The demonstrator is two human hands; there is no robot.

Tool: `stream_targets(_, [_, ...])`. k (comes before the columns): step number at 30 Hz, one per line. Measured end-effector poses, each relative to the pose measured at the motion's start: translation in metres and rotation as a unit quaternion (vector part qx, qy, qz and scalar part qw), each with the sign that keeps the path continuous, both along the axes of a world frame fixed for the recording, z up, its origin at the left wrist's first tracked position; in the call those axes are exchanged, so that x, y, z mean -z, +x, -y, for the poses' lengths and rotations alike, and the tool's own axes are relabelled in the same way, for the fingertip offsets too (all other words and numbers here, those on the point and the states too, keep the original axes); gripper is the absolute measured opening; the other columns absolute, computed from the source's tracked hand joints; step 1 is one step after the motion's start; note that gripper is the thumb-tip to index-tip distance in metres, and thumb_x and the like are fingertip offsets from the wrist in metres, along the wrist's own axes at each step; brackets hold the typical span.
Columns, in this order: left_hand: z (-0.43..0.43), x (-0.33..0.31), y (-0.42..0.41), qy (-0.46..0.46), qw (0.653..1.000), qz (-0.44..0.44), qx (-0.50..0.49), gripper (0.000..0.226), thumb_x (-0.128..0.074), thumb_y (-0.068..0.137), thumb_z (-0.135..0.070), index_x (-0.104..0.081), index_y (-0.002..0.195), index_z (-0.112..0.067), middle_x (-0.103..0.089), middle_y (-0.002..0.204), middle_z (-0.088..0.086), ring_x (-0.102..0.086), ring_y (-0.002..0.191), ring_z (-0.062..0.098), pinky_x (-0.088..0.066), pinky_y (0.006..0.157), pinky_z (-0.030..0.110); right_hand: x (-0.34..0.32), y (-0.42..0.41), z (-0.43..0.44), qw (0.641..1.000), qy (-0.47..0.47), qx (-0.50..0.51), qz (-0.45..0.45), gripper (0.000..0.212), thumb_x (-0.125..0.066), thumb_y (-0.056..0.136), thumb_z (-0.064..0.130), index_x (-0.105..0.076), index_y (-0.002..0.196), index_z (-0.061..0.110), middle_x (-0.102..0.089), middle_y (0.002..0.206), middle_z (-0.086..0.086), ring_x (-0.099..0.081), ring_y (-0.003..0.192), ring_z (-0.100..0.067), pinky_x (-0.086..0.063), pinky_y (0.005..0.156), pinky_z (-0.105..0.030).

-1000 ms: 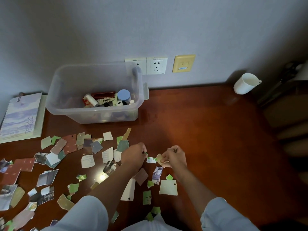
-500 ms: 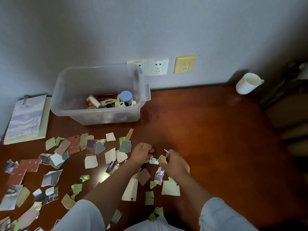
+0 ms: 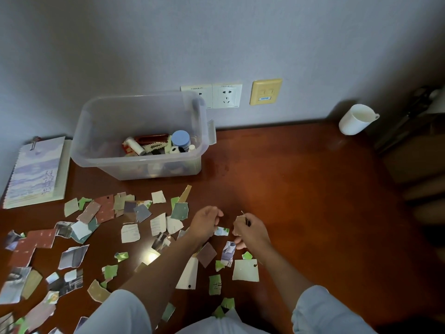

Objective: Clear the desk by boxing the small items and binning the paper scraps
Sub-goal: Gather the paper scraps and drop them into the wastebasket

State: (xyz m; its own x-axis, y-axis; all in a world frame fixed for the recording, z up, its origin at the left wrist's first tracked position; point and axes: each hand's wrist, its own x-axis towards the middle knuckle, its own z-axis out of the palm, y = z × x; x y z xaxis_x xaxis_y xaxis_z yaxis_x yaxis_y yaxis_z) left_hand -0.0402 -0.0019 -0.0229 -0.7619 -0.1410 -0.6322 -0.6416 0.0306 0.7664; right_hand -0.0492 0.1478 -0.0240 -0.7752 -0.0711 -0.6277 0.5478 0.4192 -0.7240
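Just ahead of the person, torn scraps (image 3: 130, 233) litter the left half of the red-brown wooden desk (image 3: 313, 201): flat, ragged, printed green, rust and grey. The right hand (image 3: 252, 231) pinches a tan scrap (image 3: 238, 225). The left hand (image 3: 207, 221) is curled beside it, whether round anything I cannot tell. Behind stands a clear plastic box (image 3: 101, 131) holding a blue-lidded jar (image 3: 180, 138), a clip (image 3: 154, 147) and small tubes. A notebook (image 3: 36, 172) lies left of it, and a white cup (image 3: 354, 120) is well off right.

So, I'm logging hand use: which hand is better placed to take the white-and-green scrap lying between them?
Left, probably. The left hand is right beside the white-and-green scrap, while the right hand already pinches a tan scrap in its grip.
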Motion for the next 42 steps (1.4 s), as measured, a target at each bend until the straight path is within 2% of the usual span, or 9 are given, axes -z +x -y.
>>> stream_targets(4, [0.005,0.008,0.011,-0.212,0.961,-0.042,0.173,0.017,-0.045,0.098,-0.020,-0.061,0.104,-0.022,-0.063,0.099,-0.006,-0.059,0.095,0.015,-0.045,0.081,0.028,-0.005,-0.002,0.002,0.996,-0.064,0.057,0.021,0.018,-0.045,0.095,0.007,-0.060,0.093,0.018,-0.068,0.083,-0.014,-0.070,0.070,-0.028,-0.062,0.070,-0.042])
stream_targets(8, [0.006,0.006,0.019,-0.343,0.886,-0.037,0.310,0.034,-0.064,0.083,-0.033,-0.051,0.114,-0.030,-0.060,0.100,-0.008,-0.061,0.089,0.015,-0.045,0.073,0.029,-0.006,-0.002,0.001,0.988,-0.108,0.100,0.042,0.028,-0.042,0.094,0.000,-0.065,0.098,0.016,-0.068,0.100,-0.019,-0.071,0.075,-0.026,-0.062,0.064,-0.033])
stream_targets(13, [0.003,0.006,0.019,-0.388,0.864,-0.034,0.319,0.017,-0.062,0.085,-0.032,-0.056,0.100,-0.027,-0.061,0.104,-0.006,-0.061,0.091,0.017,-0.043,0.071,0.028,-0.010,0.002,-0.002,0.984,-0.121,0.120,0.050,0.023,-0.046,0.095,0.002,-0.062,0.093,0.019,-0.066,0.098,-0.016,-0.070,0.076,-0.025,-0.061,0.063,-0.031])
stream_targets(19, [0.002,0.007,0.020,-0.337,0.894,0.012,0.295,0.014,-0.054,0.092,-0.031,-0.047,0.086,-0.022,-0.057,0.081,-0.002,-0.056,0.078,0.018,-0.039,0.068,0.029,-0.010,0.003,-0.006,0.984,-0.105,0.127,0.068,0.016,-0.046,0.089,0.001,-0.058,0.091,0.011,-0.060,0.085,-0.012,-0.066,0.073,-0.023,-0.060,0.063,-0.034])
stream_targets(23, [-0.005,-0.009,0.026,-0.048,0.997,0.049,0.036,0.012,-0.045,0.097,-0.015,-0.045,0.086,-0.012,-0.052,0.073,0.002,-0.047,0.058,0.013,-0.036,0.055,0.025,-0.019,0.011,-0.010,0.986,-0.131,0.077,0.072,0.007,-0.057,0.085,0.003,-0.054,0.087,0.008,-0.051,0.070,-0.005,-0.055,0.061,-0.016,-0.050,0.051,-0.025])
stream_targets(26, [-0.010,-0.022,0.032,0.065,0.993,0.061,-0.078,0.011,-0.038,0.094,-0.004,-0.048,0.090,-0.007,-0.059,0.076,0.007,-0.052,0.055,0.016,-0.037,0.051,0.024,-0.023,0.021,-0.013,0.987,-0.136,0.056,0.065,0.017,-0.067,0.083,0.010,-0.050,0.081,0.012,-0.047,0.058,0.000,-0.046,0.050,-0.013,-0.039,0.046,-0.023])
stream_targets(31, [-0.020,-0.037,0.046,0.127,0.986,0.039,-0.099,0.021,-0.034,0.088,0.008,-0.049,0.093,-0.005,-0.055,0.072,0.011,-0.051,0.058,0.020,-0.040,0.055,0.026,-0.028,0.038,-0.020,0.986,-0.136,0.078,0.060,0.020,-0.056,0.093,0.019,-0.051,0.075,0.012,-0.047,0.058,-0.001,-0.045,0.047,-0.013,-0.036,0.047,-0.023])
stream_targets(36, [-0.024,-0.033,0.054,0.122,0.990,0.040,-0.055,0.042,-0.036,0.084,0.006,-0.066,0.106,-0.013,-0.057,0.071,0.009,-0.054,0.066,0.019,-0.045,0.059,0.027,-0.030,0.052,-0.029,0.990,-0.105,0.072,0.056,0.026,-0.040,0.099,0.010,-0.065,0.093,0.006,-0.056,0.072,-0.005,-0.050,0.054,-0.013,-0.044,0.048,-0.023])
stream_targets(42, [-0.028,-0.013,0.058,-0.042,0.999,0.024,0.022,0.014,-0.051,0.093,-0.015,-0.064,0.097,-0.013,-0.054,0.080,-0.002,-0.050,0.075,0.016,-0.040,0.058,0.023,-0.018,0.057,-0.042,0.999,-0.032,0.028,0.009,0.006,-0.060,0.091,0.016,-0.066,0.091,0.015,-0.060,0.081,0.003,-0.052,0.067,-0.012,-0.048,0.057,-0.026])
